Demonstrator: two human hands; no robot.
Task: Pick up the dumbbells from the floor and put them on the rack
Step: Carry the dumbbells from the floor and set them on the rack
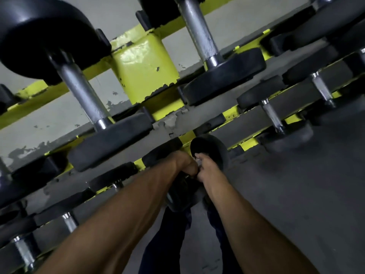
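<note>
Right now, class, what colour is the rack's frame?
The rack frame is yellow, its paint chipped; seen best in the head view.

Handle of dumbbell hidden beneath left hand and right hand, rack cut off both sides

text readable: none | held dumbbell: black end, no number legible (it is dark and blurred) | stored dumbbells: no marking legible on the black ends or steel handles | rack: chipped yellow paint only, no label or sign legible
</note>
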